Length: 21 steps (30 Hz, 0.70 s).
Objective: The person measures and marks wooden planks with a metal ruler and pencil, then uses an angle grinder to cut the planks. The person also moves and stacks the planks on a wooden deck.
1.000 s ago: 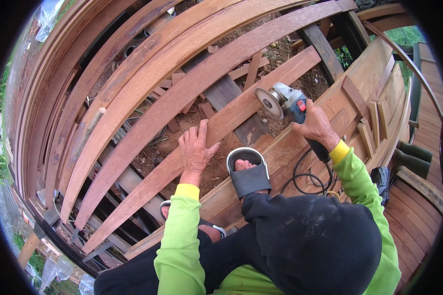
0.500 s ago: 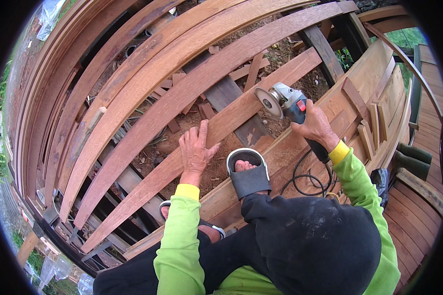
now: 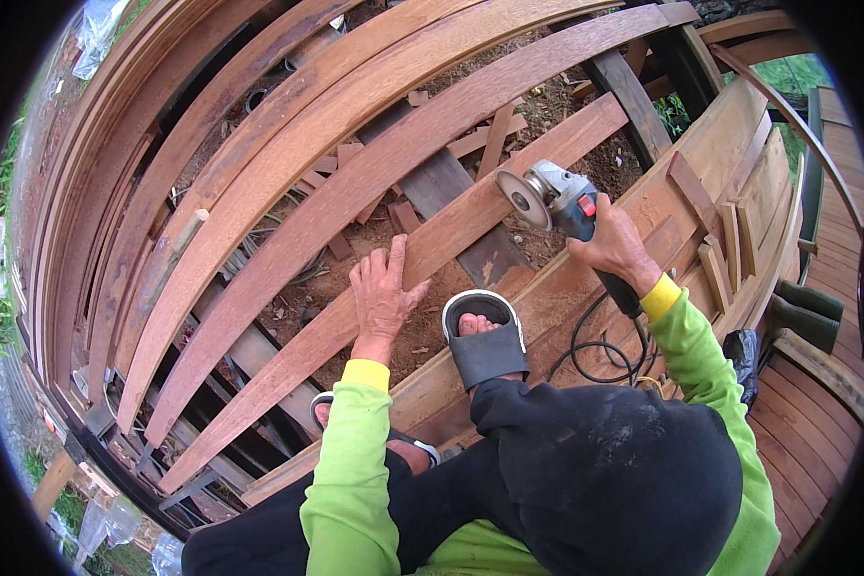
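My right hand (image 3: 616, 248) grips an angle grinder (image 3: 576, 204) with a blue and silver body and a red switch. Its round disc (image 3: 524, 200) is at the near edge of a reddish-brown wooden plank (image 3: 442, 236); whether they touch I cannot tell. The plank runs slantwise across dark cross-beams. My left hand (image 3: 382, 290) lies on this same plank, fingers stretched forward and thumb out to the side, holding nothing. From the grinder's rear end a black cord (image 3: 586, 348) loops down over the boards.
Long planks (image 3: 394, 173) lie beyond mine over dark beams (image 3: 442, 182), with gaps showing soil and offcuts (image 3: 494, 139). Pale boards (image 3: 720, 144) and short wood strips (image 3: 732, 235) lie at right. My sandalled foot (image 3: 485, 336) is between my hands. Decking (image 3: 806, 422) extends far right.
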Each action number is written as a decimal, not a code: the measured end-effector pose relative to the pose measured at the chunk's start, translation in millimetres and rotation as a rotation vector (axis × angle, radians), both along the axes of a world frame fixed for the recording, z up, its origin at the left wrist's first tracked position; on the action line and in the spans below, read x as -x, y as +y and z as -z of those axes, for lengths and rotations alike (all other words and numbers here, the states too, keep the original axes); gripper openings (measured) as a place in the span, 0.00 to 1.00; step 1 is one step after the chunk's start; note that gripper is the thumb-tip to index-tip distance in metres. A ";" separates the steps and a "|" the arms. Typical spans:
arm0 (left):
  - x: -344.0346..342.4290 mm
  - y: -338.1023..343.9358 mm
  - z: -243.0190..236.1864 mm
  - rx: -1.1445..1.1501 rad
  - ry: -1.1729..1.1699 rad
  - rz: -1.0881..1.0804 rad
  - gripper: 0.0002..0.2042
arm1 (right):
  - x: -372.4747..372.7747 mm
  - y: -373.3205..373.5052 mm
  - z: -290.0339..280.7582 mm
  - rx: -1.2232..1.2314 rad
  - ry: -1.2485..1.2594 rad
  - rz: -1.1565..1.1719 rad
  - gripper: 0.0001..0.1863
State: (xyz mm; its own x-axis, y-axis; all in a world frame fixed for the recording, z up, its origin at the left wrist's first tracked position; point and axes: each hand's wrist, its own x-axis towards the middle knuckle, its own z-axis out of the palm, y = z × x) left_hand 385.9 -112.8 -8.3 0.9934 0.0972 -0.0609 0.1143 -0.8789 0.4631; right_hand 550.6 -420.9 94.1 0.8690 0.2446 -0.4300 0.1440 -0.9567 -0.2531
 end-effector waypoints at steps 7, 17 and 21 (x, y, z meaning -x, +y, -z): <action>-0.5 -0.6 -1.3 -0.001 0.003 0.001 0.45 | -0.5 -1.8 4.0 -0.006 -0.003 0.001 0.31; -0.5 -0.1 -2.8 0.016 -0.012 0.000 0.44 | -1.9 -0.1 5.2 0.006 -0.029 -0.015 0.30; -0.3 0.2 -3.5 0.011 -0.014 -0.002 0.44 | -3.9 4.2 0.4 0.038 0.001 -0.013 0.32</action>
State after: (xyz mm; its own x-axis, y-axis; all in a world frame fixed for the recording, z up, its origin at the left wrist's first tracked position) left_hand 386.2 -112.6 -4.7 0.9939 0.0989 -0.0484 0.1101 -0.8736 0.4741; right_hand 554.6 -416.8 93.7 0.8654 0.2393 -0.4402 0.1563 -0.9637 -0.2164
